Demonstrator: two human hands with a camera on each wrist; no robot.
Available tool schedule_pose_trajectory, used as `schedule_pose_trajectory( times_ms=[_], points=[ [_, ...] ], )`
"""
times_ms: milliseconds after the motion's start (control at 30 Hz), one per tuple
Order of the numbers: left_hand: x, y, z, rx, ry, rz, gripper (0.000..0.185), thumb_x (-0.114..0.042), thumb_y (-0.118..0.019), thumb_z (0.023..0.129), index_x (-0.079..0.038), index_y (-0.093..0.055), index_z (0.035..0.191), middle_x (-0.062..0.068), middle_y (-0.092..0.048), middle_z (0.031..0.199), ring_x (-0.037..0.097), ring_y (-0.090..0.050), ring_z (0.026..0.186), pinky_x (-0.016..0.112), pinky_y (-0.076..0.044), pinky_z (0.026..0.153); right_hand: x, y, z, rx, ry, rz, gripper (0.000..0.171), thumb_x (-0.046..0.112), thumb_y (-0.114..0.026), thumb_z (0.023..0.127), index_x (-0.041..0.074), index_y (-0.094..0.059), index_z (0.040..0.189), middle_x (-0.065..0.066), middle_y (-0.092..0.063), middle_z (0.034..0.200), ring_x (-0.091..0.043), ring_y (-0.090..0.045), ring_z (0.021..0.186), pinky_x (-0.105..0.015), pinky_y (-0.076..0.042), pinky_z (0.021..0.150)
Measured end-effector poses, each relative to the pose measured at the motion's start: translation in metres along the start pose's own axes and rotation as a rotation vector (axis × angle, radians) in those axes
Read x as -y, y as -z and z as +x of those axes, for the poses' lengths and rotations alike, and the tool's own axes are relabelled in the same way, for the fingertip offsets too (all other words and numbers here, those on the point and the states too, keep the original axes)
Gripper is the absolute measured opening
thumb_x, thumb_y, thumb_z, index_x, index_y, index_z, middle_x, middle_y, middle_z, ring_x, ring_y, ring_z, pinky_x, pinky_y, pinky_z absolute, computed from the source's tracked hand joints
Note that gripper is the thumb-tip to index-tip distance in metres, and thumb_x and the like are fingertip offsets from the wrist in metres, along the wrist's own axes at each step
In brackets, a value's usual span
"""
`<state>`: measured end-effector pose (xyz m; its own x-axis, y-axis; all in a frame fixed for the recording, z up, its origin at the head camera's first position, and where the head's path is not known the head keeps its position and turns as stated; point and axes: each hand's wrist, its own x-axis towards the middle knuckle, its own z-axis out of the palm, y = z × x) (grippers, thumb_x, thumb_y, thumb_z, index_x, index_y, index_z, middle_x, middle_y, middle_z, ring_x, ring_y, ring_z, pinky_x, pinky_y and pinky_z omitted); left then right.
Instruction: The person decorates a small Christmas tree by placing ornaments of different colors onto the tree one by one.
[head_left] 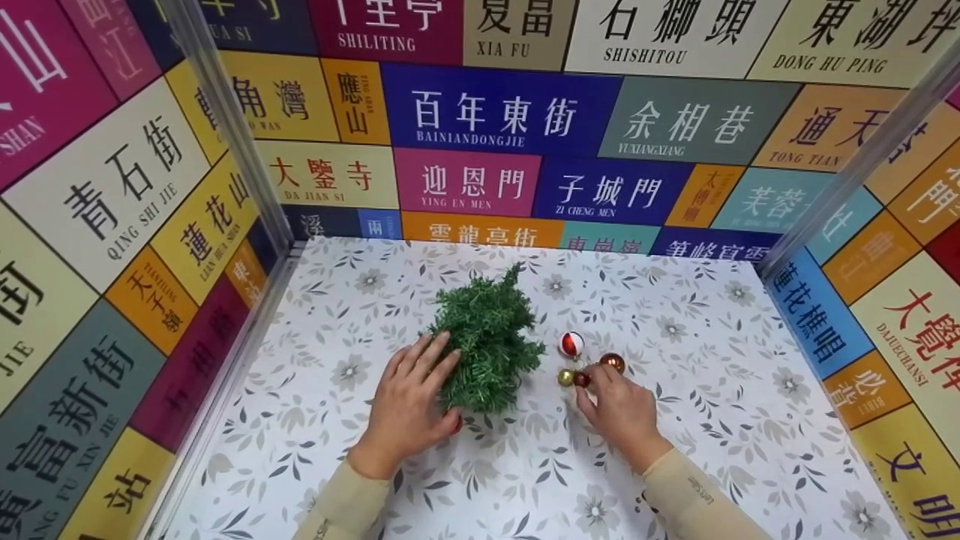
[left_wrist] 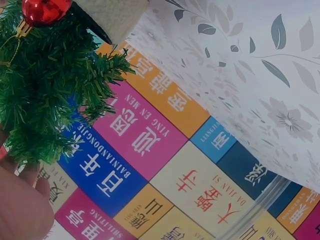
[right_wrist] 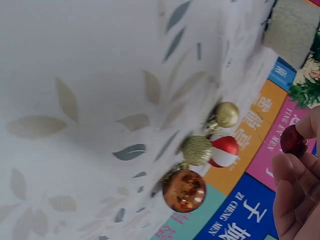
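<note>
A small green artificial Christmas tree (head_left: 487,345) stands on the table in the head view. My left hand (head_left: 409,401) rests against its left side, fingers spread over the branches. Beside that thumb, partly hidden, is a red Christmas ball (left_wrist: 46,9) with a gold cap and loop, hanging in the branches. To the right of the tree, my right hand (head_left: 621,409) pinches a small dark red glittery ball (right_wrist: 294,140) between thumb and fingertips. Near it lie a red-and-white ball (head_left: 571,343), a copper ball (head_left: 613,362) and a ribbed gold ball (right_wrist: 197,150).
A smooth gold ball (right_wrist: 227,114) lies by the others in the right wrist view. The tree's pale, rough-textured base (left_wrist: 112,20) shows in the left wrist view. Leaf-patterned cloth covers the table (head_left: 360,315). Panels with printed place names (head_left: 495,109) wall in the back and sides.
</note>
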<state>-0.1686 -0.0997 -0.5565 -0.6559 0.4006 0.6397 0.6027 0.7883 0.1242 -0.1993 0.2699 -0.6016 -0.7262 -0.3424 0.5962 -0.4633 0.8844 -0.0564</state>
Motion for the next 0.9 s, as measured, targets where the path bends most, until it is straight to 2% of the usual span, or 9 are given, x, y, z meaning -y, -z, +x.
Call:
schedule_pose_trajectory(
  times_ms=[167, 333, 567, 733, 900],
  points=[
    [0.000, 0.000, 0.000, -0.010, -0.009, -0.016, 0.082, -0.040, -0.077, 0.071, -0.012, -0.053, 0.145, 0.010, -0.034, 0.159, 0.032, -0.032, 0.143, 0.053, -0.027, 0.112, 0.009, 0.012, 0.006, -0.082, 0.046, 0.017, 0.027, 0.027, -0.076, 0.081, 0.010, -0.066, 0.099, 0.000, -0.060, 0.082, -0.014, -0.052, 0.048, -0.032, -0.039, 0.036],
    [-0.001, 0.001, 0.000, -0.017, -0.008, -0.019, 0.081, -0.040, -0.075, 0.072, -0.012, -0.053, 0.145, 0.011, -0.034, 0.158, 0.030, -0.030, 0.145, 0.050, -0.024, 0.114, 0.022, 0.024, 0.013, -0.157, 0.102, 0.050, 0.025, 0.027, -0.074, 0.082, 0.011, -0.068, 0.101, 0.002, -0.062, 0.083, -0.010, -0.047, 0.044, -0.027, -0.033, 0.035],
    [-0.002, 0.000, 0.000, -0.023, -0.013, -0.015, 0.082, -0.042, -0.076, 0.072, -0.013, -0.052, 0.146, 0.011, -0.032, 0.159, 0.032, -0.032, 0.143, 0.052, -0.026, 0.113, 0.044, 0.039, 0.024, -0.192, 0.140, 0.149, 0.027, 0.029, -0.071, 0.084, 0.013, -0.070, 0.107, 0.005, -0.066, 0.090, -0.005, -0.057, 0.055, -0.023, -0.037, 0.037],
    [-0.002, 0.000, 0.002, -0.035, -0.020, -0.019, 0.083, -0.043, -0.077, 0.071, -0.012, -0.054, 0.144, 0.012, -0.033, 0.158, 0.033, -0.035, 0.141, 0.054, -0.029, 0.111, 0.056, 0.044, 0.031, -0.208, 0.160, 0.228, 0.027, 0.027, -0.072, 0.084, 0.012, -0.070, 0.107, 0.004, -0.066, 0.088, -0.007, -0.058, 0.057, -0.024, -0.042, 0.040],
    [-0.003, 0.001, 0.003, -0.035, -0.018, -0.038, 0.083, -0.045, -0.078, 0.072, -0.012, -0.054, 0.144, 0.012, -0.033, 0.158, 0.033, -0.035, 0.142, 0.053, -0.027, 0.112, 0.065, 0.047, 0.034, -0.218, 0.177, 0.290, 0.028, 0.024, -0.073, 0.084, 0.012, -0.070, 0.108, 0.006, -0.065, 0.092, -0.004, -0.057, 0.059, -0.023, -0.044, 0.043]
  ],
)
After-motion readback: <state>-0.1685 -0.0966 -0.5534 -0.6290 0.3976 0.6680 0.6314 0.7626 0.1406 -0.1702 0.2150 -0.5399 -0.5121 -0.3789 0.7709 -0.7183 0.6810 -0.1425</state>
